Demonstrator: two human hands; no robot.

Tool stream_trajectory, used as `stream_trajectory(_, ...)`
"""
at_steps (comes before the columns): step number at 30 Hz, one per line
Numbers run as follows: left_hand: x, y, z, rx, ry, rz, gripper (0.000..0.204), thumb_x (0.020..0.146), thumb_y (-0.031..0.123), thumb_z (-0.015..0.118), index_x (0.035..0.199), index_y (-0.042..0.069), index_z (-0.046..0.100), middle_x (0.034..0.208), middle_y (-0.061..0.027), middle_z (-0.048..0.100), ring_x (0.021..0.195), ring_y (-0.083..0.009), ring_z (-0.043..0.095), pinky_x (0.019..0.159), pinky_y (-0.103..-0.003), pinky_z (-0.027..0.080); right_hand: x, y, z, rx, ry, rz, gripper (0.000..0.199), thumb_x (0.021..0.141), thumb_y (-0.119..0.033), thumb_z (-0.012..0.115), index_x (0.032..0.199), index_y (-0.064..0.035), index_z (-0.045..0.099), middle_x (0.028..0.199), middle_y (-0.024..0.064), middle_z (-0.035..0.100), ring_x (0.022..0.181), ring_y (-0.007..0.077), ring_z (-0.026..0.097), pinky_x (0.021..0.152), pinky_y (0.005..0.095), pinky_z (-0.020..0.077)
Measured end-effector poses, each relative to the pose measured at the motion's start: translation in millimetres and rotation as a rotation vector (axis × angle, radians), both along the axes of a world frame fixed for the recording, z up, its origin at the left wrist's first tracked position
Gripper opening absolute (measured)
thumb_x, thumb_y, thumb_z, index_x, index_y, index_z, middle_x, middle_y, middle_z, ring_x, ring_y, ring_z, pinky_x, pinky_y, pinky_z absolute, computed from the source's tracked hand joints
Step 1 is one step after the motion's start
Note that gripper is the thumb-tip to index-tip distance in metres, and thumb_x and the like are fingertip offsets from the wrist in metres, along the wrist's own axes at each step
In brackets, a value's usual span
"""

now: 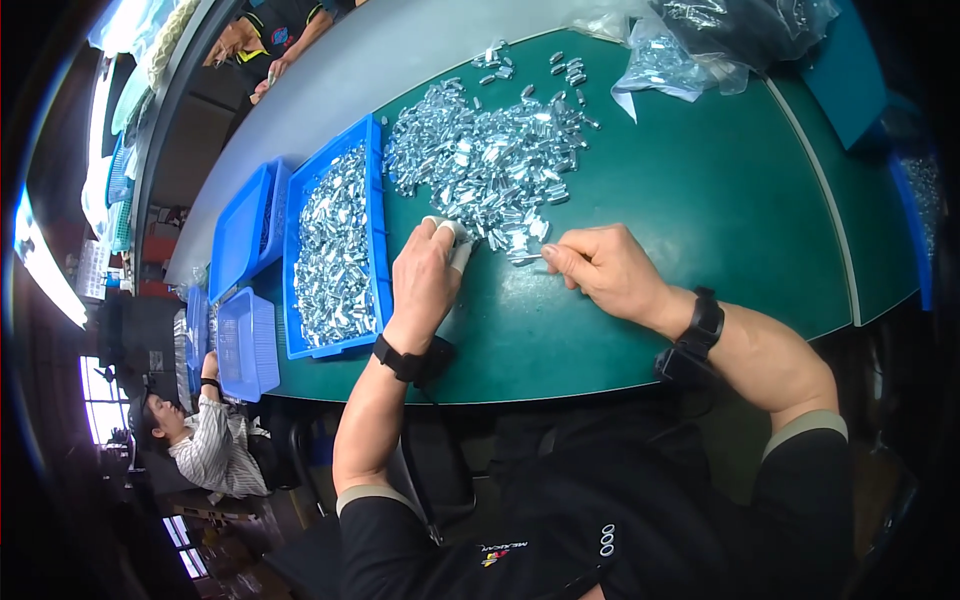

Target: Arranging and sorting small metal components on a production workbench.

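Silvery parts (480, 160) lie heaped just beyond both hands, our right hand (600, 268) pinching one part (527, 259) pointing left toward our left hand (428, 275), whose grip we cannot tell.

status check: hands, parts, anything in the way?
Left hand with taped fingertips at edge of metal parts pile. Right hand pinches one small part. Blue tray of parts beside left hand; nothing between the hands.
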State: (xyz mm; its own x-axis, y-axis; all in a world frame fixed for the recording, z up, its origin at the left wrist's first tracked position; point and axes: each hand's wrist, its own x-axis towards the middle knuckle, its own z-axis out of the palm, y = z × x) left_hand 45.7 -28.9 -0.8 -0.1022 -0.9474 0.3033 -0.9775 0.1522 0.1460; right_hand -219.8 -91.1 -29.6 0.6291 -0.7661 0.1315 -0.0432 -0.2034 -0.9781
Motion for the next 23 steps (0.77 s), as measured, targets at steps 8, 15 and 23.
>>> stream_trajectory(8,-16,23,1,0.137,1.169,0.103,0.016,0.099,0.006,0.072,0.114,0.002,0.067,0.106,-0.0095,0.075,0.095,-0.0204,0.075,0.088,-0.031,0.058,1,2,0,-0.026,-0.074,-0.039,0.03,0.108,-0.024,0.063,0.095,0.0004,0.075,0.072,0.0034,0.069,0.061,0.0085,0.059,0.056,0.0281,0.0466)
stream_trajectory(15,-28,32,6,0.226,1.364,0.111,0.016,0.102,0.005,0.069,0.117,0.001,0.067,0.11,-0.0101,0.074,0.1,-0.0196,0.074,0.092,-0.032,0.058,1,3,-1,-0.005,-0.081,-0.023,0.028,0.109,-0.023,0.063,0.1,0.0,0.075,0.075,0.0031,0.069,0.063,0.0083,0.059,0.056,0.027,0.047)
stream_trajectory(23,-31,32,-8,0.254,1.486,0.115,0.02,0.102,0.007,0.069,0.121,0.002,0.067,0.113,-0.0107,0.075,0.101,-0.0213,0.075,0.092,-0.032,0.059,-1,4,5,0.104,-0.062,-0.02,0.029,0.11,-0.027,0.061,0.1,-0.0033,0.076,0.074,0.0023,0.069,0.062,0.0081,0.059,0.056,0.0255,0.0473)
